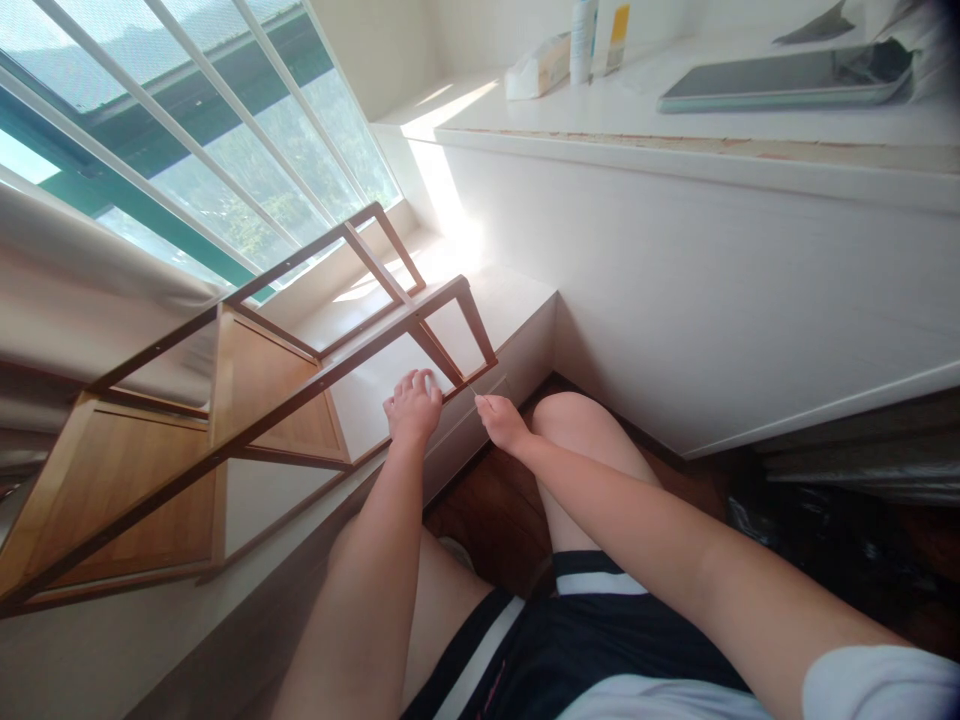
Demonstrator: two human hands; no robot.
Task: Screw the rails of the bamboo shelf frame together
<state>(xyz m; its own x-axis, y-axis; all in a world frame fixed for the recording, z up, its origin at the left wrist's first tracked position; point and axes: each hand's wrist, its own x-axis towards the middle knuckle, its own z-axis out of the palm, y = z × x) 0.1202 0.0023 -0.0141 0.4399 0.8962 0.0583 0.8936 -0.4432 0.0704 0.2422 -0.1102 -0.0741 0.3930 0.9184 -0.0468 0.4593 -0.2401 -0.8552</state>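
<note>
A wooden shelf rack (pixel 225 400) with brown metal bars lies tipped on its side on the white window ledge (pixel 517 300). My left hand (pixel 412 405) rests against the rack's lower bar near its end frame, fingers curled. My right hand (pixel 501 420) is just to the right of it, fingers pinched on something thin and small at the frame's bottom corner; I cannot make out what it is. My bare knee (pixel 577 420) sits right behind that hand.
A barred window (pixel 187 130) fills the upper left. A white desk (pixel 675 110) on the right carries a tablet (pixel 780 80), a tissue pack (pixel 536 70) and bottles (pixel 596 35). Dark wooden floor (pixel 495 510) lies below, with dark clutter (pixel 825 540) at right.
</note>
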